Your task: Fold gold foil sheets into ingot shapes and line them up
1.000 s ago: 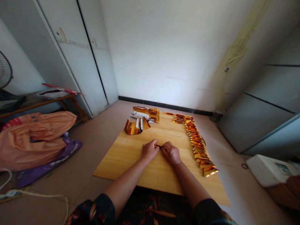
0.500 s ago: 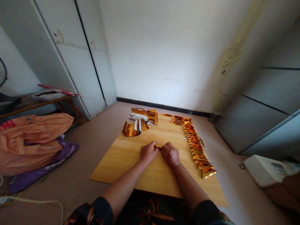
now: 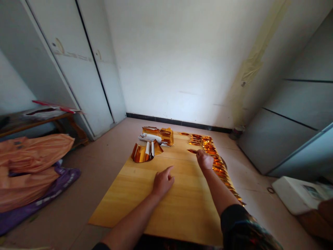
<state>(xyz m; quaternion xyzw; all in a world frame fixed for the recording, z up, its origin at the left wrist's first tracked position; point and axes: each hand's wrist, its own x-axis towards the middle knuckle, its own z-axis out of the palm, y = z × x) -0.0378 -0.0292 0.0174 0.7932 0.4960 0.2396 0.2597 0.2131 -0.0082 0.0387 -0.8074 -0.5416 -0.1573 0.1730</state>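
Observation:
My right hand (image 3: 205, 160) is closed on a pointed piece of folded gold foil paper (image 3: 191, 151), whose tip sticks out to the left. It is close to the row of folded gold foil pieces (image 3: 221, 170) along the board's right side, and my forearm covers part of that row. Several small folded pieces (image 3: 195, 139) lie just beyond the hand. Over the middle of the wooden board (image 3: 140, 194), my left hand (image 3: 163, 182) holds nothing, with its index finger stretched out and the thumb apart.
Curled gold foil sheets (image 3: 142, 153) and a stack of gold and white sheets (image 3: 166, 136) lie at the board's far left. Orange cloth or plastic (image 3: 33, 152) and a purple bag (image 3: 65, 180) are on the floor at left. A white box (image 3: 293, 194) stands at right.
My right hand has moved away and to the right with the folded foil piece. The left hand has let go of it and opened, staying near the middle. The view has shifted slightly.

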